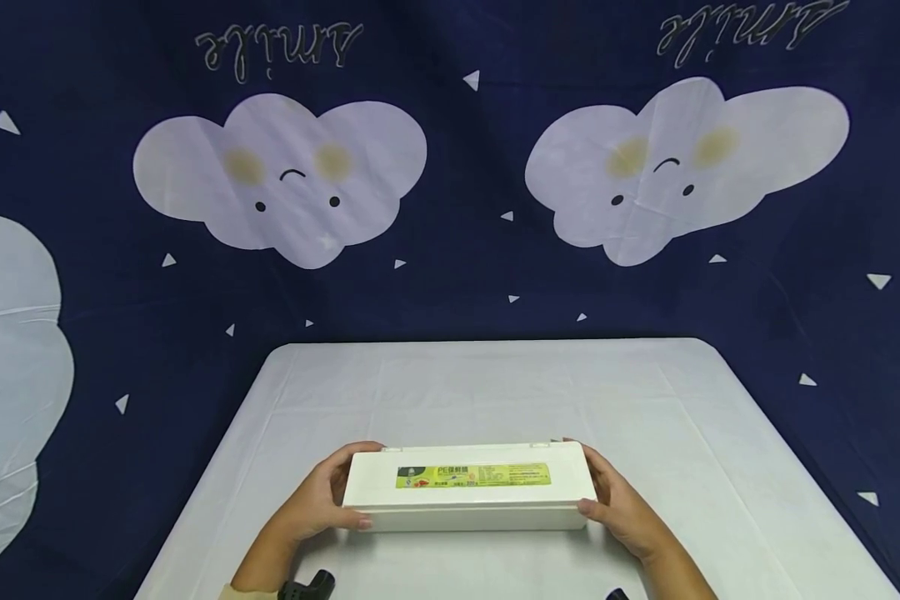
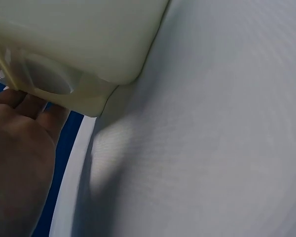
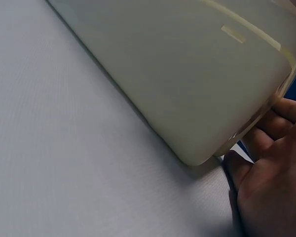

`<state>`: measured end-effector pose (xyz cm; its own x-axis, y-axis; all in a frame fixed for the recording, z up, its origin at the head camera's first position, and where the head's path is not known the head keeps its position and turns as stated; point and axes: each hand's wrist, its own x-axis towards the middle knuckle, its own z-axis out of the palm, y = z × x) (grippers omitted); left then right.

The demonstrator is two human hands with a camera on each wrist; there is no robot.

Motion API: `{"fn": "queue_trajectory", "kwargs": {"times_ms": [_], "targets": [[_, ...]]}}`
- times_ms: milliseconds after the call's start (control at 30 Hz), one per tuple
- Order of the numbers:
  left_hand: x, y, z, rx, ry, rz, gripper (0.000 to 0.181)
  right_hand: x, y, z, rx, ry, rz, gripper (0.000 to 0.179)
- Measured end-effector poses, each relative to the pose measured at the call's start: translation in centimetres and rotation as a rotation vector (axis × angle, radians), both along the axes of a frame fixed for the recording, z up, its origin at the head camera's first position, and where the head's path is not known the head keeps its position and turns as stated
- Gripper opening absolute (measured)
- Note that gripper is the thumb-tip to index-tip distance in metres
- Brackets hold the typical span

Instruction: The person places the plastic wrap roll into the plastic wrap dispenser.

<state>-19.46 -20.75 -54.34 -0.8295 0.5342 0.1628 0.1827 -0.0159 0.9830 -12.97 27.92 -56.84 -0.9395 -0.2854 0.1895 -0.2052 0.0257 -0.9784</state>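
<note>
A long cream-white cling film box [image 1: 469,496] lies lengthwise across the near part of the table, lid down. A yellow-green label [image 1: 472,475] runs along its top. My left hand [image 1: 322,500] grips the left end, thumb on the front and fingers round the back corner. At the other end my right hand [image 1: 622,508] holds it the same way, thumb at the front right corner. In the left wrist view, fingers [image 2: 52,121] reach along the end of the box, beside a rounded recess. Fingers [image 3: 259,140] press against the opposite end in the right wrist view.
White cloth covers the table [image 1: 495,392], which has rounded far corners. Behind it hangs a dark blue curtain [image 1: 465,183] printed with clouds and small triangles. A black wrist device [image 1: 307,586] shows near the left wrist.
</note>
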Motion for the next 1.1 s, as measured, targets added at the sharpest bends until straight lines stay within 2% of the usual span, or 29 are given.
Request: {"fn": "queue_trajectory", "kwargs": {"times_ms": [133,367,633,867,1100], "targets": [[-0.02,0.09,0.21,-0.020,-0.020,0.001,0.103,-0.05,0.04,-0.11,-0.005,0.043,0.007,0.076],[-0.08,0.21,0.04,-0.090,0.003,-0.001,0.098,-0.14,0.14,-0.17,-0.082,0.077,0.077,0.062],[-0.15,0.02,-0.18,-0.046,0.021,-0.026,0.097,-0.03,0.10,-0.09,-0.119,0.065,0.108,0.059],[-0.06,0.01,-0.02,-0.038,0.012,0.015,0.094,0.09,-0.06,-0.07,-0.088,0.054,0.088,0.061],[0.01,-0.05,-0.05,-0.034,0.007,0.014,0.094,0.11,-0.42,0.03,-0.066,0.069,0.049,0.060]]}}
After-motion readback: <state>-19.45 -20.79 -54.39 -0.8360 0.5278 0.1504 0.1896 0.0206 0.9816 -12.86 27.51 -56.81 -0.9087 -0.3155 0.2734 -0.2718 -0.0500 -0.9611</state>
